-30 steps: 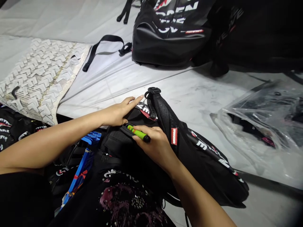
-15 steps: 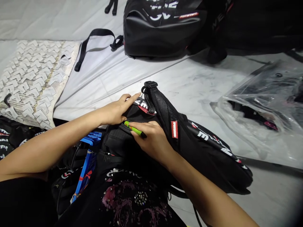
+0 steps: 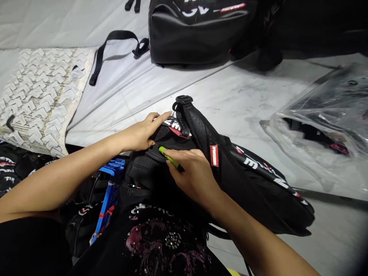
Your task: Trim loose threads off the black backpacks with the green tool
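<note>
A black backpack [image 3: 250,203] with white lettering lies slantwise at the table's near edge. My left hand [image 3: 140,134] grips its upper left end, thumb on the near panel and index finger stretched towards the strap buckle. In my right hand [image 3: 191,168] is a slim green pen-like tool [image 3: 169,155] with a dark tip and a black rear end; its exact kind is not clear. The tip points at the dark fabric close to my left thumb. Just beyond, a padded shoulder strap [image 3: 198,120] with a red label [image 3: 214,155] crosses the backpack.
Another black bag [image 3: 192,38] stands at the back, with a loose black strap [image 3: 99,57] beside it. Clear plastic wrapping [image 3: 313,153] holds dark items on the right. Left are white scale-like material [image 3: 43,96], a blue frame [image 3: 104,207] and more printed black bags [image 3: 17,168].
My right hand has drawn the green tool slightly right, away from my left thumb, baring its dark tip. My left hand keeps its hold. The view has shifted a little.
</note>
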Demonstrator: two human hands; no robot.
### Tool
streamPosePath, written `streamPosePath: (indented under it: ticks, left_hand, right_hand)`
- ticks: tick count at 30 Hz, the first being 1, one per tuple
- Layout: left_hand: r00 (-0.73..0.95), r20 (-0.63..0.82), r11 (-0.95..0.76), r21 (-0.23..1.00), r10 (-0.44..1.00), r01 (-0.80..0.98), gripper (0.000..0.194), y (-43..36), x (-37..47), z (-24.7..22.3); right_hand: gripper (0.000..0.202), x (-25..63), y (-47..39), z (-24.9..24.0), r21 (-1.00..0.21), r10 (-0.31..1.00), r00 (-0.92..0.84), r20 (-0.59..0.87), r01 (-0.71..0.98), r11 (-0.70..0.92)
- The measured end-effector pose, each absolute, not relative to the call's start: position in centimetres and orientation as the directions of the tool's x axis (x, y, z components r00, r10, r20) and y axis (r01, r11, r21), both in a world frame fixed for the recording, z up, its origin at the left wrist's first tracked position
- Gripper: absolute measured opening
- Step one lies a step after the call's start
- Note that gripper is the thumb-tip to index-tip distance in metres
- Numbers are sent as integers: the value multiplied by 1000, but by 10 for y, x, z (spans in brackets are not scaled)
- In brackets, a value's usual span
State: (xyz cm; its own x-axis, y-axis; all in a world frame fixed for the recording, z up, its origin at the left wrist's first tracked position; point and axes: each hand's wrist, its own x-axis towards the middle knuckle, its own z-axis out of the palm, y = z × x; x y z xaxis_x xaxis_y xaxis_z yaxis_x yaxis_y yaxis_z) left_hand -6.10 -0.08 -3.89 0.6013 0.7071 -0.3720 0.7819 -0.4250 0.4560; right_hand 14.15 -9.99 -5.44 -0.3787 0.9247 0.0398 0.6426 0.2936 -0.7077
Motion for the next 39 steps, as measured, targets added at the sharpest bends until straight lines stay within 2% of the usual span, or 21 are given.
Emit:
streamPosePath:
  ticks: [6, 12, 18, 23, 28, 34, 39]
  left_hand:
    - [608, -370, -429, 461, 703, 777, 102, 0, -62, -41]
    - [598, -377, -422, 453, 707, 785, 102, 0, -61, -42]
    - [584, -382, -411, 445, 716, 795, 102, 0, -60, -42]
    - [589, -379, -412, 453, 714, 791, 102, 1, -59, -44]
    - [567, -378, -396, 441, 732, 805, 102, 0, -58, -44]
    - [584, -360, -411, 452, 728, 791, 103, 1, -59, -48]
    - [575, -357, -405, 448, 736, 797, 103, 0, -60, -47]
  right_hand:
    - [28, 136, -88, -58, -798, 884, -466, 22, 525, 296]
    - [31, 138, -87, -57, -729, 892, -450, 49, 595, 340]
    - [29, 138, -85, -59, -784, 859, -508, 68, 506, 361]
    - [27, 132, -89, -57, -700, 891, -452, 39, 624, 347]
    - [28, 132, -84, -59, -783, 849, -526, 62, 502, 368]
    - [32, 134, -84, -59, -731, 887, -459, 51, 588, 346]
    - [28, 133, -81, -63, -807, 846, -531, 51, 477, 348]
